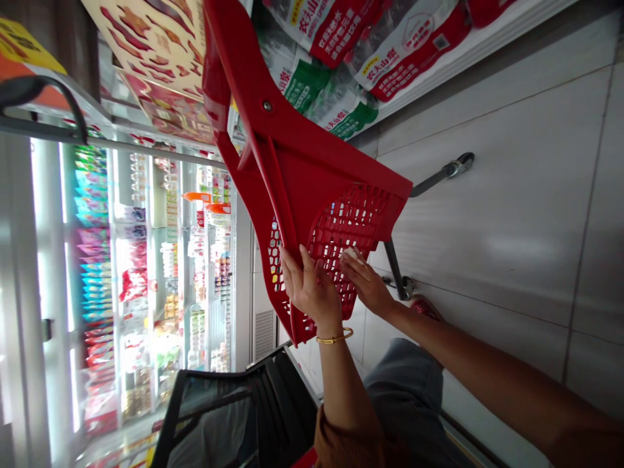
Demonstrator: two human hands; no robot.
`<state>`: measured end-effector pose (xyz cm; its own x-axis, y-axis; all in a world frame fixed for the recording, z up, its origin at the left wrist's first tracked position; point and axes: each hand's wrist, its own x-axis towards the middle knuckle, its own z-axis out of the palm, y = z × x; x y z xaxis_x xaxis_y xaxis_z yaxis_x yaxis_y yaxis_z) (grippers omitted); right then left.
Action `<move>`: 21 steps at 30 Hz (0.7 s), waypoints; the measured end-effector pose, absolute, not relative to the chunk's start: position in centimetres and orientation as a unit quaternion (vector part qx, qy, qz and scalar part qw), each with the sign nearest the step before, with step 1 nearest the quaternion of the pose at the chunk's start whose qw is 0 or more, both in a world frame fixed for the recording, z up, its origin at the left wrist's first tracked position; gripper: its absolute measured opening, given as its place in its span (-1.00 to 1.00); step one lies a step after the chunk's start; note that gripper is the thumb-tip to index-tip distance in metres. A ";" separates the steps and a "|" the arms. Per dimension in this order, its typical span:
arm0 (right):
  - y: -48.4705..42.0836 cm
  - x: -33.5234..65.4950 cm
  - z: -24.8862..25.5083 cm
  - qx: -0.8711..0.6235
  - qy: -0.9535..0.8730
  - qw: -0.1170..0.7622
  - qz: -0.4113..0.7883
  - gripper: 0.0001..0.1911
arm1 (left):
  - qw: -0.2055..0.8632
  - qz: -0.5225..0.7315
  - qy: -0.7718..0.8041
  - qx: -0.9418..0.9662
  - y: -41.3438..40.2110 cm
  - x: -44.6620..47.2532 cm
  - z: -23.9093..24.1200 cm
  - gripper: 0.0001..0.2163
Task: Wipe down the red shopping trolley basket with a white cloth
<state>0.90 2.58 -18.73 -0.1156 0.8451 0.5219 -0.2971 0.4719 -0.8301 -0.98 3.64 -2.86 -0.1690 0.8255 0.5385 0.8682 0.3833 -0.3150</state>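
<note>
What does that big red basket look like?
The red basket looks like shiny hard plastic. Its upper part is smooth and solid, and its lower part is an open grid of small holes. A red handle is joined at a small metal pin. The basket is held up in the air, tipped at a slant. The left hand grips its edge, and the right hand presses something small and white against the grid.
</note>
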 end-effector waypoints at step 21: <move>15.2 0.6 -10.4 -0.259 -0.525 0.716 0.381 -0.28 | 0.318 -0.082 -0.767 -0.551 3.8 -0.7 -3.4 -0.54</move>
<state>0.62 15.23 -10.43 0.1596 0.8168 0.5544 -0.2734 0.5763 -0.7702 -0.68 3.76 -3.41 -0.1905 0.7933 0.5783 0.8971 0.3799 -0.2256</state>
